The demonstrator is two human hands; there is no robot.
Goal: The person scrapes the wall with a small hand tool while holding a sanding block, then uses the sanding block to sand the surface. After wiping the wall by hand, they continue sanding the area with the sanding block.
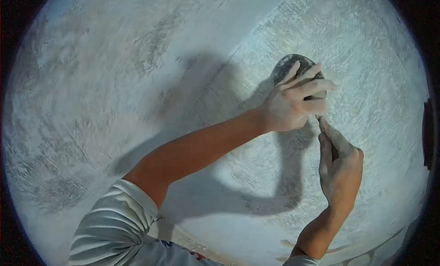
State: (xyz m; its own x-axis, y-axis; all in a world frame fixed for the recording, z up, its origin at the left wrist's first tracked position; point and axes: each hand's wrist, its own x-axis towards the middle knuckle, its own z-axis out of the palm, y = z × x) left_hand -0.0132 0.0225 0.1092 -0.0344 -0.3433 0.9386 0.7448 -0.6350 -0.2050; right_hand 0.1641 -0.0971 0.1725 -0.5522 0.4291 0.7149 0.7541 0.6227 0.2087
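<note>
A dark, rounded disc-like tool (286, 65) rests against the pale, rough plastered wall (220, 18), right of centre. My left hand (295, 98) lies over it with its fingers spread and pressed on its face, covering much of it. Just below and to the right, my right hand (340, 158) is closed, thumb and forefinger pinched round a thin dark piece (317, 117) at the tool's lower edge. Most of that piece is hidden by the fingers, and whether it joins the disc cannot be made out. Pale dust coats both hands.
Shadows of my arms fall across the wall (201, 87) to the left and below. A dark upright strip (429, 135) stands at the far right edge. Along the bottom right runs a curved edge (366, 247) with cracks or marks.
</note>
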